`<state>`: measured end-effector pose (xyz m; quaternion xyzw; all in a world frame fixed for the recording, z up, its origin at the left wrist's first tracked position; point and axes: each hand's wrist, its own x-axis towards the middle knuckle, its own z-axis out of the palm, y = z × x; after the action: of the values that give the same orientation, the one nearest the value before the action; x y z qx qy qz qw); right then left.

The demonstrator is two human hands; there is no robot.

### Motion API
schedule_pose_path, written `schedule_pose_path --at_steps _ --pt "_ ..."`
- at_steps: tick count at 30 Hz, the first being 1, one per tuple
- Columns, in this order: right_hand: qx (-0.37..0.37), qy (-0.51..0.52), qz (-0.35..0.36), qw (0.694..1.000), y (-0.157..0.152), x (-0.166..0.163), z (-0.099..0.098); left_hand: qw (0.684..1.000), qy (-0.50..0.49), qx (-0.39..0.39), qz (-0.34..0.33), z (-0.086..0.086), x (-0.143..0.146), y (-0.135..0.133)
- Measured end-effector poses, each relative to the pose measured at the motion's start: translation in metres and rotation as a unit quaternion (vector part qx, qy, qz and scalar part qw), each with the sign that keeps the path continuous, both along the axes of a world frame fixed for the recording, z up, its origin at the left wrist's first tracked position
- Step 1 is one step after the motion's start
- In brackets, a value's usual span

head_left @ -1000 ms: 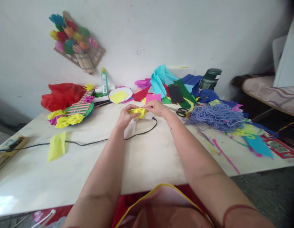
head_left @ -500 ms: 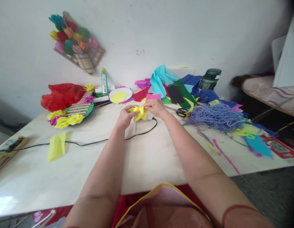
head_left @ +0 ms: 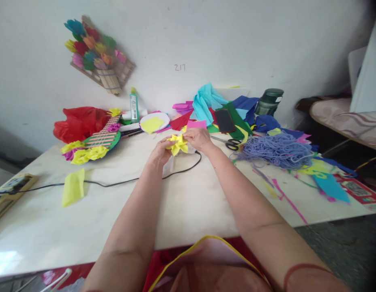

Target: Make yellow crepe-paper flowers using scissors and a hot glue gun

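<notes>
Between my hands is a yellow paper flower [head_left: 178, 145] with pointed petals, held over the middle of the table. My left hand [head_left: 161, 151] grips it from the left, fingers closed behind it. My right hand [head_left: 199, 140] pinches the petals at its upper right edge. Just under the flower, a white device [head_left: 191, 149] with a black cord [head_left: 183, 171] is partly hidden. A pink paper sheet [head_left: 196, 124] lies right behind my right hand. Scissors [head_left: 232, 143] with black handles rest to the right of it.
A guitar-shaped craft [head_left: 99, 140] with yellow flowers lies at the left, by red paper [head_left: 81, 123]. A yellow paper piece [head_left: 74, 187] rests near the cord. Behind are a glue bottle [head_left: 134, 106], a phone [head_left: 225, 121] and a dark flask [head_left: 269, 101]. Purple yarn [head_left: 277, 151] sits right.
The yellow flower has turned so its pointed petals now spread toward me. My left fingers have shifted back off its front, while my right hand stays pinched at its edge.
</notes>
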<state>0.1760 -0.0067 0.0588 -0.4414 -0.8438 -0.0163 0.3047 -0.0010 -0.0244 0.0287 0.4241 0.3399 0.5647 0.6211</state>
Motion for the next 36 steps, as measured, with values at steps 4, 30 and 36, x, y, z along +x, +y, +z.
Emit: schedule_pose_path --at_steps 4,30,36 --pt "-0.002 0.007 -0.002 1.0 0.002 0.001 -0.002 1.0 0.012 0.015 0.016 0.003 0.002 -0.002" --pt "-0.012 0.079 0.001 0.997 0.002 0.003 -0.002 0.985 0.096 0.125 0.073 -0.005 -0.008 0.002" --pt "0.008 0.066 0.016 0.998 0.005 0.005 -0.004 0.982 0.112 0.135 0.07 -0.008 -0.011 0.004"
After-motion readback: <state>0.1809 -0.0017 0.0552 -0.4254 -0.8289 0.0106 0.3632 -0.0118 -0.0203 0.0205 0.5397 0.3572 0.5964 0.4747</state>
